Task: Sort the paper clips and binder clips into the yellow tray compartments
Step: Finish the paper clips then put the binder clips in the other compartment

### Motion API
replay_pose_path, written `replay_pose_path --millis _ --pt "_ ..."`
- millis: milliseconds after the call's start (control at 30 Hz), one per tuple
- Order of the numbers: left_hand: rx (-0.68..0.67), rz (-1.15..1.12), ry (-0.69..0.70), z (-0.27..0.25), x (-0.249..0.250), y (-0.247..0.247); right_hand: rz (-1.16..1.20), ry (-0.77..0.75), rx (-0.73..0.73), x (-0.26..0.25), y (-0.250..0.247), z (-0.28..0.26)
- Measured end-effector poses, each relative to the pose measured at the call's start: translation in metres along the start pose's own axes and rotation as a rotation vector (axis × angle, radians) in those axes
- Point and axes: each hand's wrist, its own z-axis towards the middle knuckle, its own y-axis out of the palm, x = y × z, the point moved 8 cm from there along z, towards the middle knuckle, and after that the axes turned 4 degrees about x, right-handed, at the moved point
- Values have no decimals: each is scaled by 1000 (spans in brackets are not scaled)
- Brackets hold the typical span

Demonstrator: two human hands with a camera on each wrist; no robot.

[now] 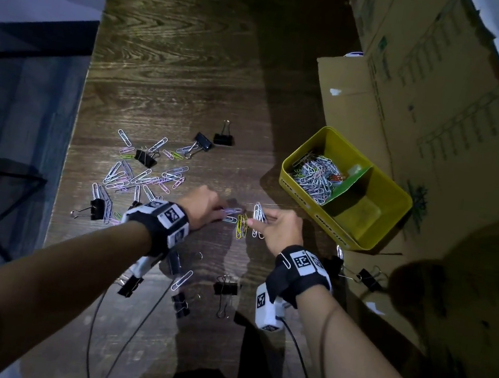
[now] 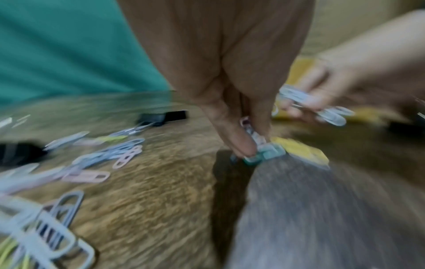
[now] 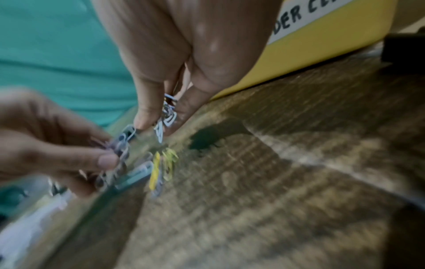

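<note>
Head view: the left hand [image 1: 203, 202] pinches a small bunch of pale paper clips [image 1: 233, 211] whose long axes run toward 3 o'clock, and the right hand [image 1: 281, 226] clamps a bunch of white paper clips [image 1: 259, 213] between thumb and fingers, their long axes near 12 to 6 o'clock. Between the hands, a few yellow paper clips [image 1: 241, 226] lie on the wooden table [image 1: 180, 57], pointing 12 to 6. The yellow tray [image 1: 376, 225] sits at 2 o'clock from the hands, its long axis running 11 to 5; its far compartment holds a heap of paper clips, and the near one looks bare. Labels on its near wall are too small to read here. Loose paper clips [image 1: 145, 175] spread at 10 o'clock from the hands, and black binder clips [image 1: 224, 137] are scattered around them. Printed cardboard boxes [image 1: 437, 88] stand at 1 o'clock.

Left wrist view: blurred. The left fingers [image 2: 230, 134] are closed together on several clips that point down at the table. At 3 o'clock the right hand grips its pale bunch.

Right wrist view: thumb and fingertips [image 3: 147, 116] squeeze white clips hanging toward 6 o'clock. The tray wall shows a white label reading "DER CL", the rest being cut off.
</note>
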Motion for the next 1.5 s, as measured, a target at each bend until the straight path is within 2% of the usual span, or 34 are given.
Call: replay_pose_path --millis 200,300,400,500,600,667,833,867,933,1067,1133,1167,1200,1267,1300,1367,1500 --pt "-5 -793 -302 5 -23 -26 273 -16 10 -18 -21 -6" --pt "-2 -970 -238 17 -3 -56 380 -66 26 -42 -45 -7" --pt "-28 -1049 -110 36 32 -87 486 -130 67 -69 -72 -8" --pt "-52 -1080 -40 58 70 -104 541 -186 105 -92 -100 -5" --pt "-29 -1001 -14 78 107 -110 511 -225 228 -108 -133 2" --pt "4 -876 -47 90 121 -107 438 -235 275 -113 -148 7" --pt "8 -195 -65 102 131 -92 208 -245 326 -113 -162 30" --pt "18 -129 -59 100 130 -91 157 -226 325 -109 -160 36" --pt "61 -216 -32 96 127 -92 36 -176 297 -100 -152 49" --pt "136 -868 -72 71 103 -91 -230 -92 153 -87 -132 57" --pt "184 -952 -100 54 77 -88 -315 -127 122 -87 -125 52" --pt "201 -896 -104 45 63 -85 -307 -154 132 -89 -122 46" --pt "212 -749 -110 38 45 -80 -267 -195 144 -92 -118 38" --pt "178 -304 -118 22 18 -62 -165 -298 107 -98 -101 20" --pt "129 -134 -123 14 8 -48 -186 -352 59 -99 -85 10" --pt "41 0 -107 0 -3 -19 -359 -410 -57 -90 -48 -9" --pt "87 41 -34 -9 4 14 -716 -313 -164 -40 21 -20"
